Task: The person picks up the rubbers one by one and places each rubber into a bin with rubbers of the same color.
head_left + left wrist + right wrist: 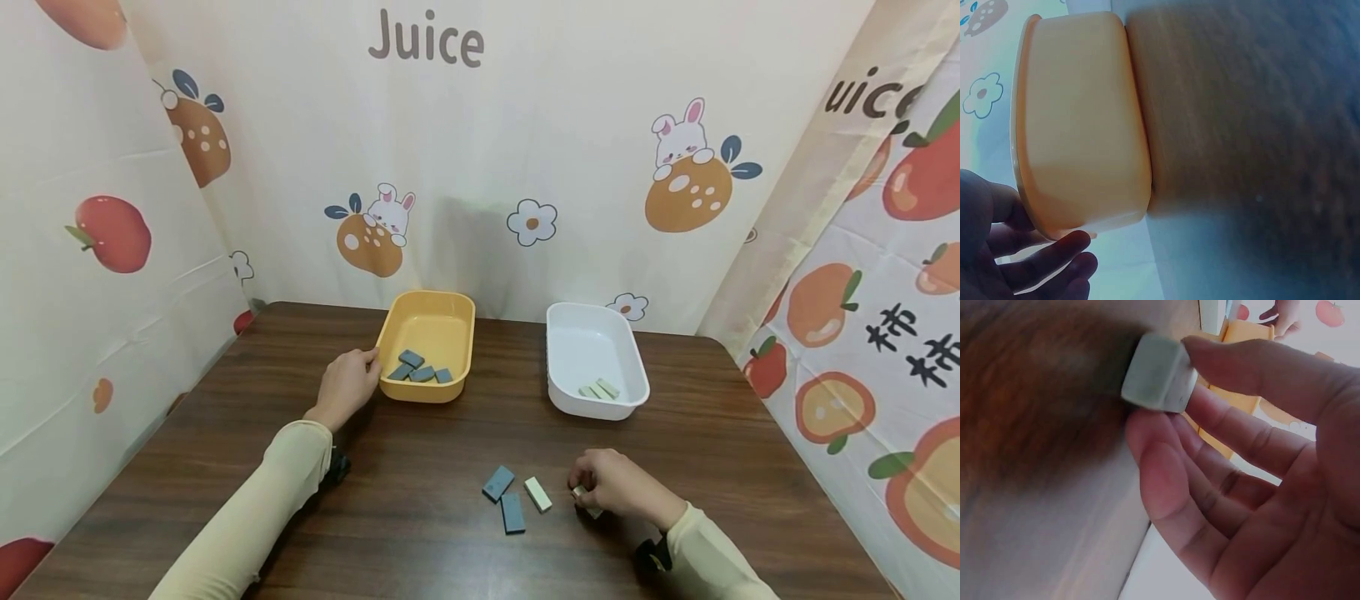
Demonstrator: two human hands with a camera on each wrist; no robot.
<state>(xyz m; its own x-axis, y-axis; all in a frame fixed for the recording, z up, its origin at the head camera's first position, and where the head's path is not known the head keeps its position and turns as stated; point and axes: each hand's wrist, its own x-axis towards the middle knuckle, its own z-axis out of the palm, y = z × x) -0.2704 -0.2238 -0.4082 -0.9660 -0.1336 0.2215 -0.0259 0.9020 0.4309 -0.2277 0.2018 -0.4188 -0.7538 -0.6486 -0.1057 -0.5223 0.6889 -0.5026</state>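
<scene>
The left hand (pixel 345 387), fingers curled, grips the yellow tub (pixel 435 323) at 9 o'clock. Gray blocks (pixel 422 374) lie inside. On the counter (pixel 442 454), at the tub's 5 o'clock, are two loose gray blocks (pixel 513 513), then a loose pale block (pixel 537 494). Another pale block (pixel 590 507), with the white tub (pixel 596 346) at its 12 o'clock, is pinched by fingers of the right hand (pixel 615 482).

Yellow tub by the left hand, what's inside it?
Inside the yellow tub, dark gray blocks lie bunched at the near end. Whatever is underneath them is covered.
</scene>
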